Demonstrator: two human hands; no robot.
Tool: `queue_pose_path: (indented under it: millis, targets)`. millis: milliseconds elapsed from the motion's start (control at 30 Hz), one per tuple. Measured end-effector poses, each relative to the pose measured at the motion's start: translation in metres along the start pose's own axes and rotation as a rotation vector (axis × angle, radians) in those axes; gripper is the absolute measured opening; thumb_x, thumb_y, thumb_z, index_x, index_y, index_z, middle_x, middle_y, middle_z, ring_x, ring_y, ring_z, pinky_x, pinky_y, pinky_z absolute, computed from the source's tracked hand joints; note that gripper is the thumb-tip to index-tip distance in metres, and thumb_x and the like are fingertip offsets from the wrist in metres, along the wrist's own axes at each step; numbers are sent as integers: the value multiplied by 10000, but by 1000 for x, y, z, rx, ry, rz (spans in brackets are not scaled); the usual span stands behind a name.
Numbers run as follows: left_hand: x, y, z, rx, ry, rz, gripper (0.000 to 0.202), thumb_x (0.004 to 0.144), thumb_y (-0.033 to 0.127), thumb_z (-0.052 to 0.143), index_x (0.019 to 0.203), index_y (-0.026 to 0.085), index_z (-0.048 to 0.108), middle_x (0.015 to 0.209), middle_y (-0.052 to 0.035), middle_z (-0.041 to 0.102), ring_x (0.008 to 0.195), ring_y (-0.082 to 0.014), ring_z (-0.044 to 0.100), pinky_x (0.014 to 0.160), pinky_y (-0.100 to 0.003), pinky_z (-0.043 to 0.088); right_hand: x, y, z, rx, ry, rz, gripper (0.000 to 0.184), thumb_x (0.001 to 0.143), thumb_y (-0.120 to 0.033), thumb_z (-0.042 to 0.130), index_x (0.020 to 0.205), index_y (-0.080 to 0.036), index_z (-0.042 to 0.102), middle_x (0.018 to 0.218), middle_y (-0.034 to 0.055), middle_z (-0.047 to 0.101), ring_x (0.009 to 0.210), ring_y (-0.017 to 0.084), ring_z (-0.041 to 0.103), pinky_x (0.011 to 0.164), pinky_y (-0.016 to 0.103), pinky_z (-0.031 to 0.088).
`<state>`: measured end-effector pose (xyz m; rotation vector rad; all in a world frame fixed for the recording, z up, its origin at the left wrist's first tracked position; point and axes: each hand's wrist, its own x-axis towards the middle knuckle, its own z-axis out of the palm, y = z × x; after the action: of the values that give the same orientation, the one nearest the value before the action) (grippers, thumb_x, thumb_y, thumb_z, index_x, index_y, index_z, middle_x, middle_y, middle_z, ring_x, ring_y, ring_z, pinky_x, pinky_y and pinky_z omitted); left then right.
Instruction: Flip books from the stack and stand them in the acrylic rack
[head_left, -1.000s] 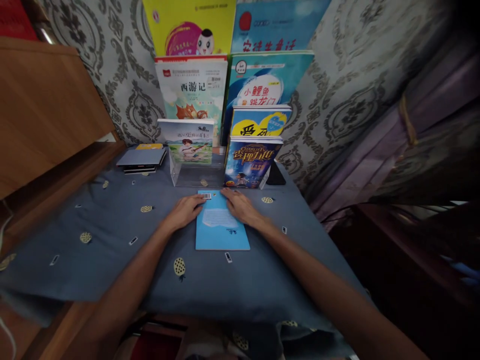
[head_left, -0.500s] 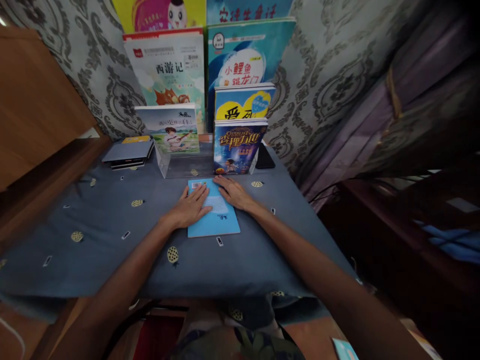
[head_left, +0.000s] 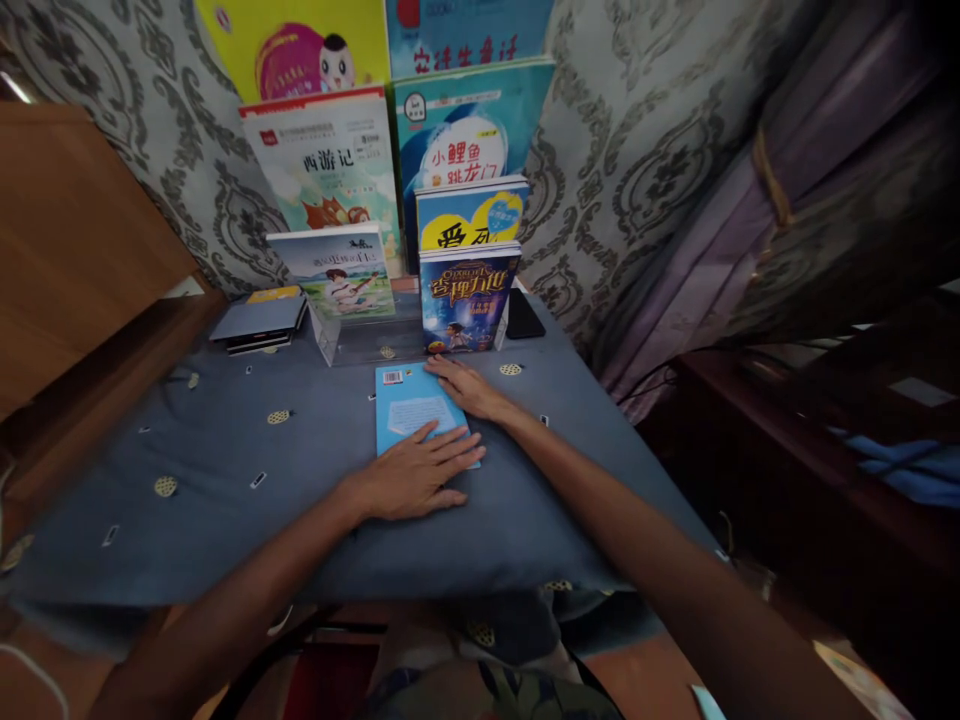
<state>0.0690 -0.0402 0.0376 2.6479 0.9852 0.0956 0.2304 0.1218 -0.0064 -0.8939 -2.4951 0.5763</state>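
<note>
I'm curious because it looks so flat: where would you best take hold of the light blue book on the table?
Probably its left long edge, from the left. The light blue book lies flat on the cloth, so an edge must be lifted. The left hand covers the near end, the right hand the far right corner, and standing books crowd the far end.

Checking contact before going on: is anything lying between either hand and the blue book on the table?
Nothing visible does. The left hand lies flat across the near end of the blue book, and the right hand rests on its far right edge. Both touch the cover directly.
</note>
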Motion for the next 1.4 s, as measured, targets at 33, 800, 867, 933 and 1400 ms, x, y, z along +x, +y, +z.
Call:
queue_pose_path:
  millis: [33, 800, 867, 933, 1400]
  targets:
    - [-1, 2, -1, -10, 5, -1, 599, 1031, 516, 380, 1576, 293, 271, 1658, -22, 261, 1555, -188, 158, 1275, -450, 59, 0, -2, 0, -23, 2, 6, 472, 988, -156, 376, 1430, -194, 538, 1562, 90, 457, 1491, 212, 339, 1227, 490, 281]
    - [-40, -27, 25, 31, 288, -452, 771, 986, 638, 369, 1590, 178, 236, 1668, -175, 157, 1556, -305, 79, 1250, -533, 191, -121, -77, -20, -197, -118, -66, 630, 989, -535, 484, 1546, -258, 388, 1620, 134, 336, 1505, 321, 296, 1202, 616, 271]
    - [-48, -19, 27, 36, 270, -407, 825, 967, 659, 403, 1606, 191, 173, 1674, -172, 121, 1557, -309, 51, 1252, -540, 187, -131, -81, -21, -194, -129, -74, 672, 968, -572, 507, 1552, -266, 374, 1624, 136, 324, 1505, 327, 296, 1203, 621, 266]
    - [-55, -10, 30, 43, 253, -378, 888, 946, 677, 438, 1614, 183, 124, 1675, -180, 81, 1555, -320, 26, 1252, -550, 184, -139, -85, -22, -193, -148, -69, 690, 955, -591, 519, 1546, -263, 386, 1622, 139, 330, 1502, 329, 302, 1202, 622, 268]
    - [-107, 67, 53, -2, 226, -285, 1009, 902, 458, 666, 1609, 331, -43, 1682, -117, 62, 1542, -361, 136, 1219, -627, 244, -217, -118, -9, -140, -208, -102, 772, 862, -423, 703, 1549, -371, 354, 1630, 71, 313, 1489, 337, 327, 1201, 615, 302]
